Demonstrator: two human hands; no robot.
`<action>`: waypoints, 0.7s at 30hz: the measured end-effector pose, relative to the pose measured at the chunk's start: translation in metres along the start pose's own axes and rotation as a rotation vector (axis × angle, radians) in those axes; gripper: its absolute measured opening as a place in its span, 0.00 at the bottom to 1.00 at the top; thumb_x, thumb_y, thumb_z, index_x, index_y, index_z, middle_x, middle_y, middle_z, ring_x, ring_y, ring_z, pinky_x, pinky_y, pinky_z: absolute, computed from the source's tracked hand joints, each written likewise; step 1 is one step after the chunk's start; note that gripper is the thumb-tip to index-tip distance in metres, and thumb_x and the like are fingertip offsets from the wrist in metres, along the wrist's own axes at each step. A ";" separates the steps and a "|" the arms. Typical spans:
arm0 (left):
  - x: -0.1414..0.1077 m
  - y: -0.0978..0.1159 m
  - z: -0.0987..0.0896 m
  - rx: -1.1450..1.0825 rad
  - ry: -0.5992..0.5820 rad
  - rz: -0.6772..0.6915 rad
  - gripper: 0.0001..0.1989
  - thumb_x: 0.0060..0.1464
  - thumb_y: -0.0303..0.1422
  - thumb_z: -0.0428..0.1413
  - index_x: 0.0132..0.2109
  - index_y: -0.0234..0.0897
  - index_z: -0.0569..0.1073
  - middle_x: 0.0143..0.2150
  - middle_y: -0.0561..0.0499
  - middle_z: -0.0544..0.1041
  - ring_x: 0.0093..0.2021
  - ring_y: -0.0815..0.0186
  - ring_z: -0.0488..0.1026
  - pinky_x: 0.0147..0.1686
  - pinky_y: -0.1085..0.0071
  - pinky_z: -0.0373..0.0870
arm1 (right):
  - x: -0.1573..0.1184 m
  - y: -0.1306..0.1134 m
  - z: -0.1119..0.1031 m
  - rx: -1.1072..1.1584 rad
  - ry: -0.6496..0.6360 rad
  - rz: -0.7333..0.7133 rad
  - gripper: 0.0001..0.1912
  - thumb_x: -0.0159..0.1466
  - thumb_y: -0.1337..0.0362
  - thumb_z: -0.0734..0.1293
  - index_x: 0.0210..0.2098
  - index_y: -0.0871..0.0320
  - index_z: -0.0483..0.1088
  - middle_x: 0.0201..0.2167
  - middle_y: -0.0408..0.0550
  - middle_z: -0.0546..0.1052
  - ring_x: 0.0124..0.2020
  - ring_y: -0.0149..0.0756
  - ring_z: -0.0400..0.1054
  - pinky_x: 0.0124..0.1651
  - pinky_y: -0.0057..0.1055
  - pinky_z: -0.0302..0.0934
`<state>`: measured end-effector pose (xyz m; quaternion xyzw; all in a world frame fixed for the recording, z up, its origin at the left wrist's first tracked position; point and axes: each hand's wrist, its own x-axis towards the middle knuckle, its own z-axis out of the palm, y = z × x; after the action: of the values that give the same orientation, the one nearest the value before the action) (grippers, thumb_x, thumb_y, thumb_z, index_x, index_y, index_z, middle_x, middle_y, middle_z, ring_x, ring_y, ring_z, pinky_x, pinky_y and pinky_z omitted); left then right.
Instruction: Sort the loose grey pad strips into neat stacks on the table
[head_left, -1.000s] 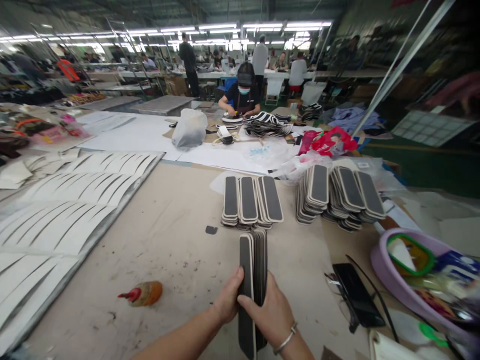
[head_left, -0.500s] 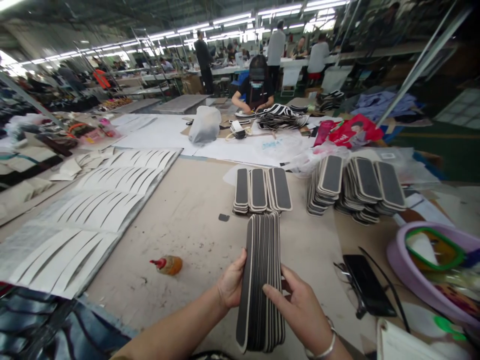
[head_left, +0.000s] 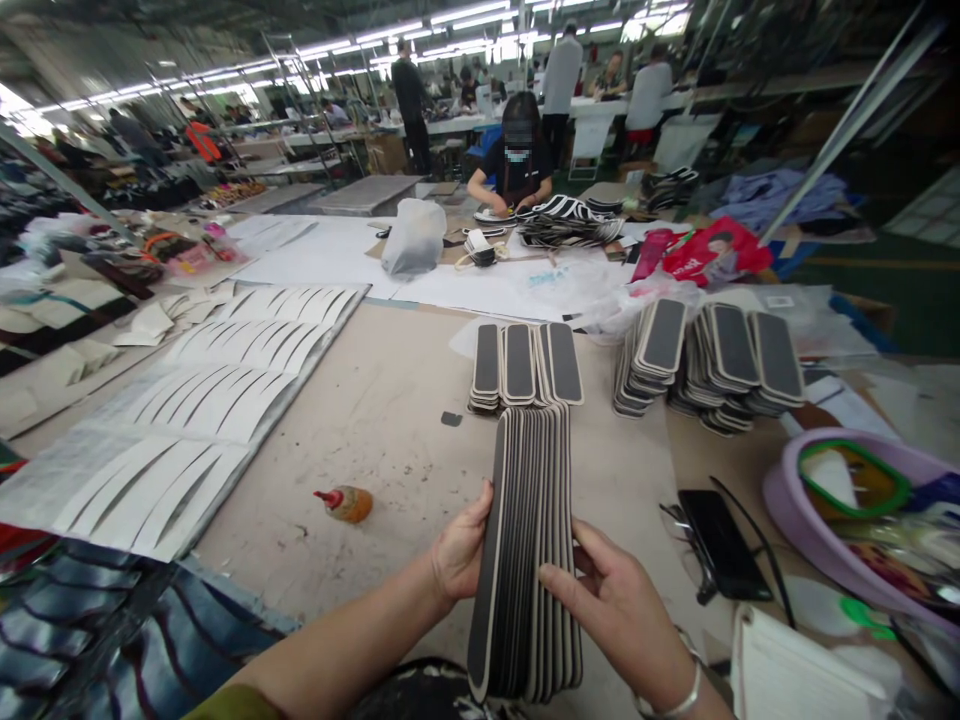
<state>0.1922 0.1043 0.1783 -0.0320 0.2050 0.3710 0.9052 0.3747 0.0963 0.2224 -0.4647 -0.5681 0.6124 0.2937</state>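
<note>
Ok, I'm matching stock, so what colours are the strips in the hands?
The strips are dark grey with pale cream edges, clearest in the head view.

hands (head_left: 541, 565) holding fanned black strips (head_left: 525, 550)

- The head view looks from the wearer's head, above the near side of the table (head_left: 397, 400), facing forward and down across it.
- It is close to the near part of the table, where the left hand (head_left: 461, 548), the right hand (head_left: 628, 612) and the stack of strips (head_left: 531, 550) loom large.
- It reaches past the table's middle to a person (head_left: 516, 165) and, well beyond the table, ceiling lights (head_left: 470, 13), which slope up rightward.
</note>
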 end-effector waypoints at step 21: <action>0.009 0.034 -0.022 -0.135 -0.004 -0.093 0.36 0.56 0.54 0.42 0.52 0.22 0.69 0.46 0.36 0.76 0.48 0.56 0.72 0.58 0.60 0.55 | 0.035 -0.018 0.021 -0.099 0.026 0.117 0.23 0.60 0.60 0.65 0.53 0.57 0.63 0.46 0.50 0.73 0.42 0.37 0.70 0.46 0.33 0.66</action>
<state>0.1670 0.1300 0.1578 -0.1019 0.1760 0.3414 0.9176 0.3390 0.1224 0.2300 -0.5189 -0.5658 0.5935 0.2414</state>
